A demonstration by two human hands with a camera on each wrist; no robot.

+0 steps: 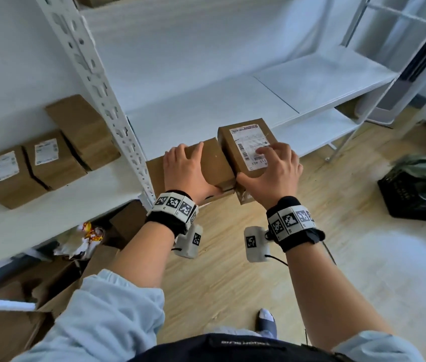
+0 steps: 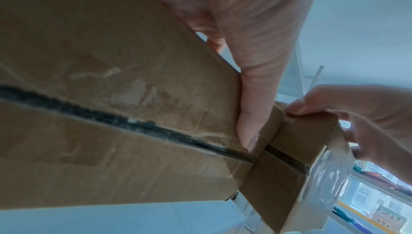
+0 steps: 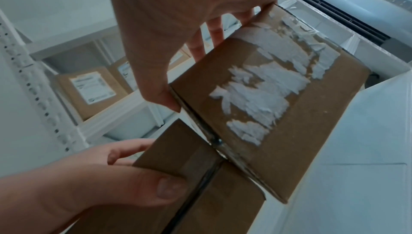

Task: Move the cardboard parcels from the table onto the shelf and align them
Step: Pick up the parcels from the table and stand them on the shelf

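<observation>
My left hand (image 1: 185, 168) grips a plain brown parcel (image 1: 209, 163) from above, its thumb (image 2: 252, 114) under the taped bottom seam. Beside it, my right hand (image 1: 272, 171) holds a second parcel (image 1: 246, 145) with a white shipping label on top; its underside (image 3: 278, 114) carries torn label scraps. The two parcels touch side by side at the front edge of the white shelf board (image 1: 206, 105), partly over the floor. Whether they rest on the board I cannot tell. Three more parcels (image 1: 50, 158) stand in a row on the shelf section left of the post.
A perforated white upright post (image 1: 102, 100) rises just left of my left hand. A lighter white rack (image 1: 337, 74) adjoins on the right. Cardboard boxes and wrappers (image 1: 86, 239) sit under the shelf. A black crate with green cloth (image 1: 421, 189) stands on the wooden floor at right.
</observation>
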